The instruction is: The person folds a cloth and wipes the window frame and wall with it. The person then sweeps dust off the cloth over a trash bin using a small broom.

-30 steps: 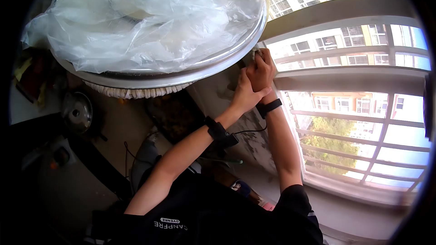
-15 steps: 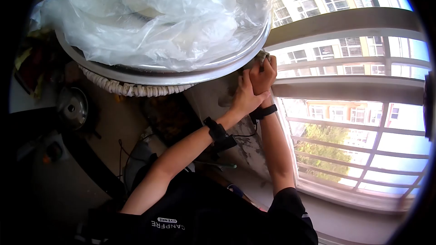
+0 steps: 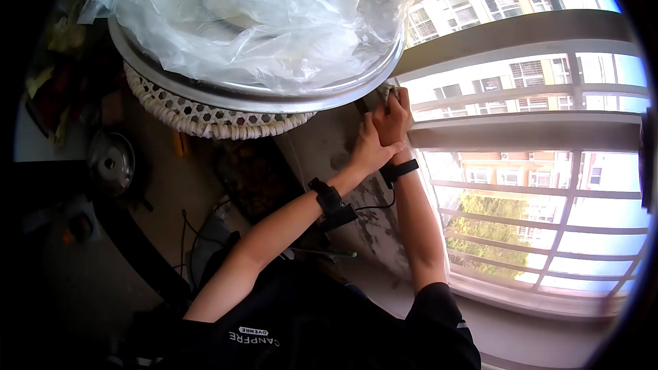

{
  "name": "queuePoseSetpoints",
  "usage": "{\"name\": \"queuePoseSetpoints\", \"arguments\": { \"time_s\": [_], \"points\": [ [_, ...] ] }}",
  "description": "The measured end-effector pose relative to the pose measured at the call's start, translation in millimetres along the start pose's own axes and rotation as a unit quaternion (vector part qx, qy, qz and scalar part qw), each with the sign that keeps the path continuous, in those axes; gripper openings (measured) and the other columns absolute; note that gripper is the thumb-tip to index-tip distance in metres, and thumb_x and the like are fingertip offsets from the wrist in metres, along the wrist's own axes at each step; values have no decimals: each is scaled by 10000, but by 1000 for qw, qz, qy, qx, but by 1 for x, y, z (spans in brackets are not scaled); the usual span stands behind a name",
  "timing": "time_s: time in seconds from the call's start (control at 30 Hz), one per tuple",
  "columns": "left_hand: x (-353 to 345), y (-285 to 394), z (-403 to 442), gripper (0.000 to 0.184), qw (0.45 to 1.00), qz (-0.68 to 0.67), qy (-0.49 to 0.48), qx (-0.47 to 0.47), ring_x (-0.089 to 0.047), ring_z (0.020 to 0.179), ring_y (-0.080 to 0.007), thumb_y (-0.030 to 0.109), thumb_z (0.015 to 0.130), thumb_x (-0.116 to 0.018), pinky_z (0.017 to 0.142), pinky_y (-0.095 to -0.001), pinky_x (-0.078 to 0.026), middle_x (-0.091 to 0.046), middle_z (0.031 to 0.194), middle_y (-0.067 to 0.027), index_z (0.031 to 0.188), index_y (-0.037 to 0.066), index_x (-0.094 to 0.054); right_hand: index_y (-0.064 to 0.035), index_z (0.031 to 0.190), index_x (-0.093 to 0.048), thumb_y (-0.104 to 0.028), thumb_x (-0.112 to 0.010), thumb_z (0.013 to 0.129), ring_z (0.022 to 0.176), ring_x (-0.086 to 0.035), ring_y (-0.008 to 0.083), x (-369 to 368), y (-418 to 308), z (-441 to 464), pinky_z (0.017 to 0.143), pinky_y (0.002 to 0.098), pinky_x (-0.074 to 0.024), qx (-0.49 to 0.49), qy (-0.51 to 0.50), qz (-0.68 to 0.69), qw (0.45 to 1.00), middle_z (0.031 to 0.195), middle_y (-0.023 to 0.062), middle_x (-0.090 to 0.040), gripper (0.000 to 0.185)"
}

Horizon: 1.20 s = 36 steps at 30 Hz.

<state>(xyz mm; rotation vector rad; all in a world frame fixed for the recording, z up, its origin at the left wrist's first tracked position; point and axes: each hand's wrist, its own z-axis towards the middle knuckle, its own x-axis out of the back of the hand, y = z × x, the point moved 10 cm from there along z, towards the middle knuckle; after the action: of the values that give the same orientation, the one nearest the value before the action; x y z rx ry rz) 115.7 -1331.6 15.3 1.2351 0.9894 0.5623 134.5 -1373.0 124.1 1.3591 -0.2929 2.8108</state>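
Note:
My right hand [image 3: 392, 115] is closed in a fist on the windowsill side, below the rim of a large metal tray [image 3: 288, 104]. A small piece of greyish cloth [image 3: 389, 89] pokes out beyond its fingers; most of it is hidden. Wrapped around my right wrist is my left hand [image 3: 373, 149], its thumb lying across the wrist. A black band [image 3: 399, 170] sits on the right forearm, and another black band with a small box [image 3: 329, 199] on the left. The stained wall ledge [image 3: 343, 144] runs beside both hands.
Crumpled clear plastic [image 3: 260, 34] covers the tray, which rests on a white woven basket [image 3: 205, 120]. Barred windows [image 3: 521, 130] fill the right side. Down left are a round metal lid [image 3: 112, 163] and a dark box [image 3: 257, 178] on the floor.
The tray and basket sit slightly right and higher in view, with more of the basket's weave showing. The closed right hand has shifted slightly left, my left hand still around its wrist.

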Motion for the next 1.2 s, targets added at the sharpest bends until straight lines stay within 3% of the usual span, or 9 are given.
{"name": "queuePoseSetpoints", "arguments": {
  "time_s": [0.13, 0.27, 0.37, 0.57, 0.77, 0.97, 1.03, 1.1, 1.2],
  "points": [
    [13, 13, 10, 896, 997, 54, -42, 28, -570, 1185, -430, 320, 731, -877, 1000, -461, -478, -529, 1276, -316, 1365, -41, -357, 11, 848, -629, 13, -610, 770, 744, -593, 414, 4, 8, 1, 608, 483, -474, -73, 91, -35, 992, 913, 160, -540, 80],
    [11, 1, 13, 908, 991, 64, -109, 48, -566, 1207, -412, 355, 750, -871, 1014, -452, -467, -541, 1284, -314, 1386, -53, -368, 9, 836, -625, 5, -606, 781, 753, -598, 418, -1, 0, 2, 610, 482, -478, -30, 12, -44, 999, 945, 156, -554, 58],
    [4, -2, 7, 890, 995, 56, -62, 63, -570, 1199, -420, 358, 747, -871, 1014, -450, -468, -544, 1285, -309, 1370, -54, -388, 26, 844, -620, -8, -601, 821, 747, -594, 409, 1, 1, 3, 625, 482, -475, -13, -13, 4, 1000, 937, 155, -577, 45],
    [17, 2, 9, 958, 996, 59, -58, 35, -557, 1219, -484, 405, 731, -860, 1014, -473, -483, -480, 1348, -364, 1428, 0, -342, 13, 888, -625, -12, -589, 827, 814, -612, 424, 0, 7, -3, 667, 495, -492, -79, 59, -52, 994, 995, 166, -578, 75],
    [-3, -19, 10, 985, 994, -11, -104, 39, -557, 1239, -451, 408, 726, -864, 1024, -469, -483, -505, 1358, -317, 1456, 7, -339, 30, 884, -612, -22, -583, 840, 853, -610, 446, 4, -4, 0, 690, 509, -493, -58, -49, -19, 997, 1060, 174, -588, 74],
    [-19, 136, -1, 1070, 989, 19, -81, -124, -510, 1317, -396, 315, 781, -839, 1079, -445, -439, -409, 1452, -295, 1560, 26, -164, 53, 1057, -624, -80, -680, 901, 971, -588, 379, 112, -51, 61, 777, 449, -514, 32, 132, -52, 989, 1134, 213, -503, 213],
    [-40, 206, 0, 1122, 986, -44, -123, -101, -497, 1314, -451, 276, 792, -821, 1066, -473, -453, -354, 1468, -316, 1596, 131, -53, 48, 1068, -611, -103, -686, 921, 932, -575, 328, 166, -62, 105, 763, 428, -516, 21, 135, -82, 987, 1239, 213, -398, 223],
    [-58, 273, 2, 1102, 968, -68, -88, -224, -548, 1181, -518, 231, 798, -801, 985, -524, -494, -473, 1271, -314, 1601, 190, -47, 59, 1051, -611, -126, -660, 957, 892, -564, 290, 216, -75, 145, 736, 408, -514, 106, 168, -158, 967, 1264, 211, -367, 213],
    [-83, 343, 7, 1082, 948, -50, -107, -296, -583, 1061, -530, 203, 788, -791, 890, -541, -521, -488, 1186, -326, 1596, 199, -71, 42, 1094, -616, -149, -636, 973, 933, -555, 288, 274, -100, 186, 785, 407, -494, 158, 201, -214, 943, 1242, 201, -396, 226]
  ]
}}
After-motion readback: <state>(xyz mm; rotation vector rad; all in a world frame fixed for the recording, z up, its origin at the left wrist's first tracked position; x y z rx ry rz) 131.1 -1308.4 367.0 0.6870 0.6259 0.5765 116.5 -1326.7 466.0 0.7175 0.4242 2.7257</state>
